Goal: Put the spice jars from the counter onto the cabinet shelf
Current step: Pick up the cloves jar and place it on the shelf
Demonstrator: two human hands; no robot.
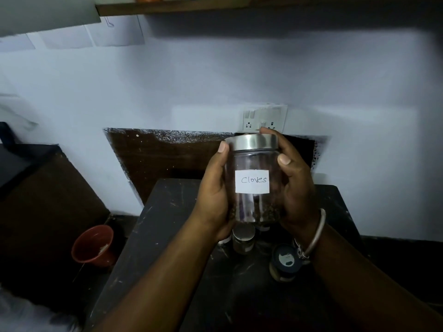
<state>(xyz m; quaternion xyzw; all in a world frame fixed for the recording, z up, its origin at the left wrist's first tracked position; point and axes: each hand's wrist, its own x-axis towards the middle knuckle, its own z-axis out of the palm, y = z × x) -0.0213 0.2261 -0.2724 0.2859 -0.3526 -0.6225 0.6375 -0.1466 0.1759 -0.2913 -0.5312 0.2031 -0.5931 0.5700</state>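
Observation:
I hold a clear glass jar (253, 164) with a steel lid and a white label reading "Cloves" upright in front of me, above the dark counter (167, 224). My left hand (214, 195) wraps its left side and my right hand (296, 188) its right side. Below it on the counter stand a small steel-lidded jar (243, 238) and a jar with a dark blue lid (285, 261). Another jar behind my hands is mostly hidden. A wooden shelf (215, 7) runs along the top of the view.
A red bucket (94, 245) sits on the floor left of the counter. A switch and socket plate (263, 118) is on the white wall behind the jar. A dark wooden panel (167, 154) backs the counter. A grey cabinet door edge (48, 13) hangs at top left.

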